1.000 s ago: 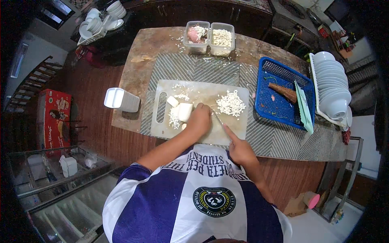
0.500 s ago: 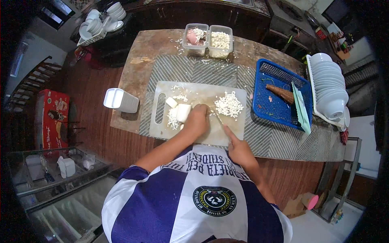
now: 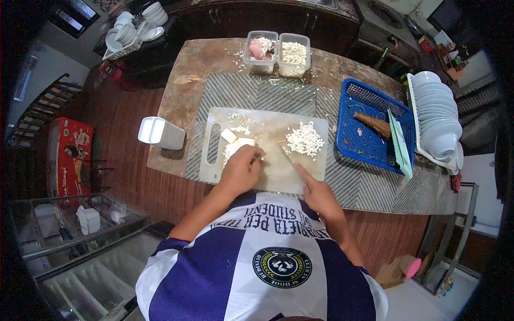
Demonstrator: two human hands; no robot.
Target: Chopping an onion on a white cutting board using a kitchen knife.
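Left hand [image 3: 242, 170] clamped on the white block [image 3: 239, 145]; right hand [image 3: 317, 193] closed round the knife [image 3: 288, 158]; one diced heap [image 3: 305, 139] done on the cutting board [image 3: 267, 179]; blocks remain uncut.

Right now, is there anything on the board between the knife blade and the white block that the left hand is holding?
Nothing visible: the knife in the right hand has bare cutting board between it and the white block under the left hand.

- Stone-topped table [image 3: 214, 59], grey chevron mat [image 3: 257, 96] across it.
- On mat: white cutting board [image 3: 267, 176], blue basket [image 3: 364, 144].
- Two clear containers [image 3: 277, 52] at far edge.
- White rack of bowls [image 3: 436, 115] at right end.
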